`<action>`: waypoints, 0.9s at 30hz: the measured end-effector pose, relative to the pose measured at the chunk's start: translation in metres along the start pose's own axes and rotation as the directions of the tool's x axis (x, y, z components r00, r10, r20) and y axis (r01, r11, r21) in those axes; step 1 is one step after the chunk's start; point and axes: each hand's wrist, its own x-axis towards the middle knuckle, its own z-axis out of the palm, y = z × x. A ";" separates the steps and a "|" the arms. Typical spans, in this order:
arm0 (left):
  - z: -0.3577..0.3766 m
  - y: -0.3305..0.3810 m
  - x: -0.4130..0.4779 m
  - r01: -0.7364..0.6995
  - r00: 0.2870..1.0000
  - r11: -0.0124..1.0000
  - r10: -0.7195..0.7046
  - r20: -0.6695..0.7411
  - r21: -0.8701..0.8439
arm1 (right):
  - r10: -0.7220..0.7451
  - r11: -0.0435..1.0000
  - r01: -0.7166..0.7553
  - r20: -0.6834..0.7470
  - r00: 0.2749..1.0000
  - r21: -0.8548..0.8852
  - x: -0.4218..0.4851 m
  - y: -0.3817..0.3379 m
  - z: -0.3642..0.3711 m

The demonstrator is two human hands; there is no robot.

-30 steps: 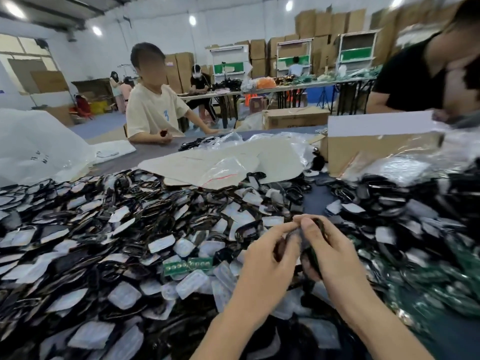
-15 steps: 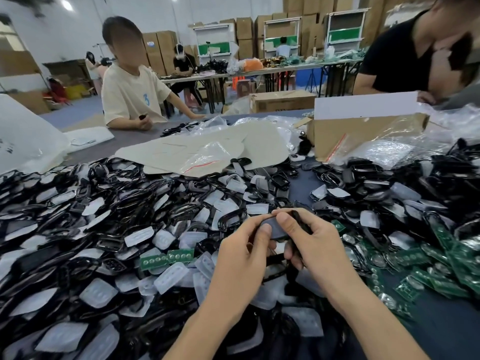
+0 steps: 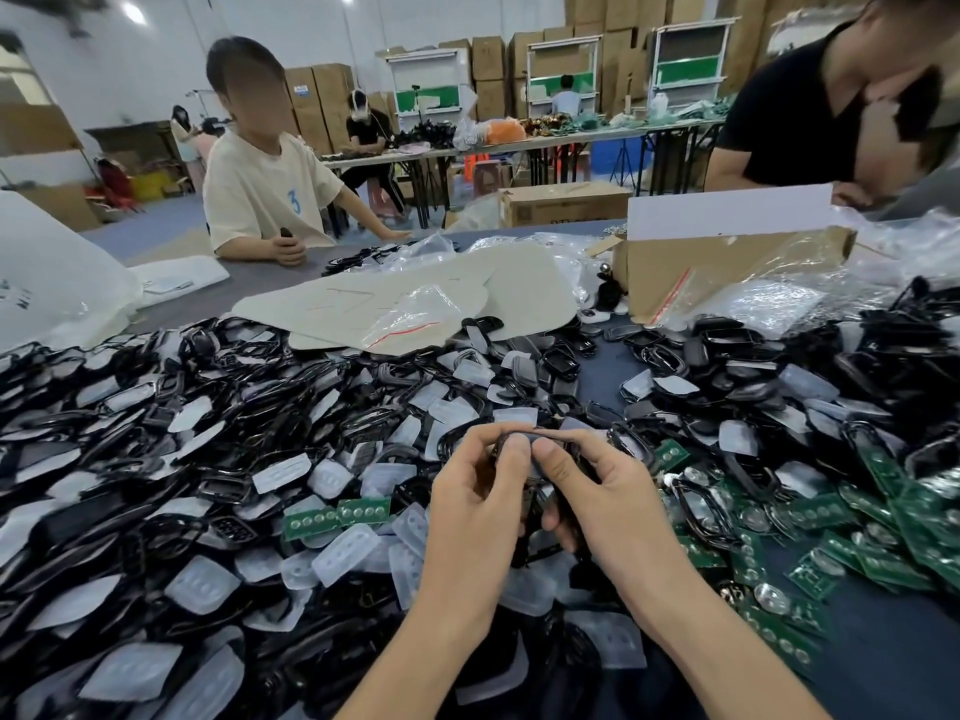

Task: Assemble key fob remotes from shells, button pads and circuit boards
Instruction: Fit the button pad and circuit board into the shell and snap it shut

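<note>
Left hand (image 3: 475, 511): grips black shell (image 3: 541, 500), thumb on top.
Right hand (image 3: 602, 493): grips same shell, thumbs touching.
Change: thumbs have closed over the pad, now hidden.
Meaning: pad probably seating; green board (image 3: 363, 511) likely next.

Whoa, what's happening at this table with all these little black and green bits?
The camera wearer's left hand and right hand pinch one black shell between them, thumbs pressing on top, apparently fitting parts together. Spare shells, clear button pads and green circuit boards are heaped on the table around them.
</note>
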 end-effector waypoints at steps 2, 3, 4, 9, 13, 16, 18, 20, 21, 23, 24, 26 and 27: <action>0.000 0.002 0.001 -0.007 1.000 1.000 0.007 0.007 -0.009 | 0.003 1.000 -0.003 -0.002 1.000 0.002 -0.001 0.000 0.000; -0.001 0.003 0.001 -0.006 1.000 1.000 0.006 0.013 -0.013 | 0.004 1.000 -0.004 -0.001 1.000 0.005 -0.001 0.000 -0.001; -0.001 0.003 0.001 -0.003 1.000 1.000 0.004 0.016 -0.021 | 0.004 1.000 -0.004 0.000 1.000 0.013 -0.001 -0.001 -0.001; -0.005 -0.005 0.001 -0.019 1.000 0.999 0.018 0.023 0.046 | 0.001 0.999 0.000 -0.019 1.000 0.049 0.001 -0.001 0.000; -0.007 -0.009 0.001 -0.082 0.995 0.988 0.075 0.061 0.131 | 0.014 0.999 -0.013 -0.038 0.999 0.037 0.003 0.001 -0.004; -0.013 -0.009 0.003 -0.142 0.985 0.959 0.113 0.131 0.243 | 0.008 1.000 -0.007 -0.047 0.999 0.022 0.003 -0.001 -0.006; -0.018 -0.010 0.006 -0.152 0.977 0.944 0.098 0.191 0.294 | 0.001 1.000 -0.001 -0.055 0.998 -0.003 0.003 -0.001 -0.008; -0.022 -0.011 0.007 -0.167 0.968 0.921 0.085 0.238 0.352 | -0.002 0.999 -0.001 -0.058 0.998 -0.044 0.003 -0.001 -0.011; -0.024 -0.011 0.008 -0.178 0.964 0.906 0.082 0.253 0.383 | -0.008 0.997 0.004 -0.048 0.999 -0.073 0.003 -0.002 -0.013; -0.027 -0.012 0.010 -0.219 0.956 0.862 0.096 0.278 0.457 | -0.023 0.992 0.022 -0.013 1.000 -0.121 0.002 -0.003 -0.015; -0.029 -0.012 0.011 -0.244 0.951 0.837 0.109 0.288 0.489 | -0.028 0.991 0.028 0.003 1.000 -0.133 0.002 -0.004 -0.015; -0.029 -0.012 0.012 -0.266 0.947 0.822 0.126 0.294 0.503 | -0.034 0.988 0.036 0.019 0.999 -0.147 0.003 -0.005 -0.016; -0.029 -0.012 0.012 -0.259 0.949 0.833 0.127 0.287 0.488 | -0.037 0.988 0.040 0.020 0.999 -0.149 0.003 -0.005 -0.017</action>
